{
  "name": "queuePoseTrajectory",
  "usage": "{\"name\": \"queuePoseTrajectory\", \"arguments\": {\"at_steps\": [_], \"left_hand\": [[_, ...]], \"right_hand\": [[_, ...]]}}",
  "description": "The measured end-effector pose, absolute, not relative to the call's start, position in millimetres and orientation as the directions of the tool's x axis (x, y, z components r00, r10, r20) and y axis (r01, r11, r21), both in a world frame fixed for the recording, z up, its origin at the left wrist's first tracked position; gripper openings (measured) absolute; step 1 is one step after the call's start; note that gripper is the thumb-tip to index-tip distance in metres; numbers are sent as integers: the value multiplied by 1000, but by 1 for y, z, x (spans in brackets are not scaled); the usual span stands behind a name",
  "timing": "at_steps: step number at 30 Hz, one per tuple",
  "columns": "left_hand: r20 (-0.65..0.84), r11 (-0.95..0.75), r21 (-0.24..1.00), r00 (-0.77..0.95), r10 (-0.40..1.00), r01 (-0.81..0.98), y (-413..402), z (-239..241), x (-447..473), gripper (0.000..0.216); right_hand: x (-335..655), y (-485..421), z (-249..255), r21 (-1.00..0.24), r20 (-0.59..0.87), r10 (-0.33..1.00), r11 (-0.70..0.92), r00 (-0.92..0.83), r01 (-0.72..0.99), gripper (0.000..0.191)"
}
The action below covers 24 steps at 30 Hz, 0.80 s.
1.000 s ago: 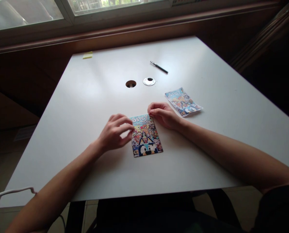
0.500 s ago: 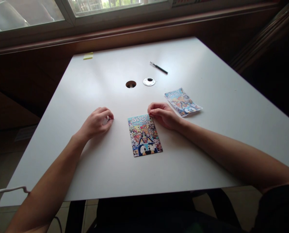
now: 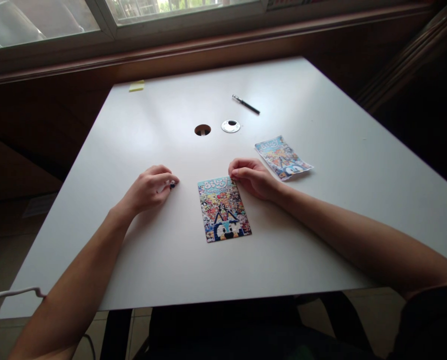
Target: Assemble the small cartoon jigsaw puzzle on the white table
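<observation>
A small colourful jigsaw puzzle with a blue cartoon dog lies flat on the white table in front of me. My right hand is curled, its fingertips pressed on the puzzle's top right corner. My left hand rests on the table to the left of the puzzle, fingers pinched round a small dark piece at its fingertips. A matching printed picture lies to the right of my right hand.
A black pen lies at the back of the table. Near the middle are a round cable hole and its loose white cap. A yellow sticky note pad sits at the far left corner. A window runs behind.
My left hand has drawn away from the puzzle's left edge to the table at the left, with a small piece pinched in it. My right hand and the puzzle have stayed put.
</observation>
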State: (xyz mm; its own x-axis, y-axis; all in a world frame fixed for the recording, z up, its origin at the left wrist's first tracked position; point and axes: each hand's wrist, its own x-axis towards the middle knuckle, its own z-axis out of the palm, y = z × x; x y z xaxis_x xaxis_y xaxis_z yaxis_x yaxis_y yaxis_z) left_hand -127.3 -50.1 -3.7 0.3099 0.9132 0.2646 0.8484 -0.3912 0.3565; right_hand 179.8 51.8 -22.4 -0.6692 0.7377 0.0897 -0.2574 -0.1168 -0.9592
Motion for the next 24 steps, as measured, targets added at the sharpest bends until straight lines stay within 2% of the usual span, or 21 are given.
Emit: {"name": "queuePoseTrajectory", "arguments": {"at_steps": [4,14,20,24], "left_hand": [[258,-345,407,255,932,846,-49,-5,-126,15],[266,-360,399,269,926,843,-50,-1,-122,16],[271,-362,438,263,926,823,-49,-5,-123,18],[257,-352,409,264,930,842,-48,-6,-123,19]], "right_hand": [[180,52,-23,-958,96,734,-117,-673,-264,5],[181,53,-24,-962,96,737,-103,-669,-251,5],[180,52,-23,-961,100,732,-105,-674,-256,6],[180,52,-23,-965,94,734,-100,-673,-244,6]]}}
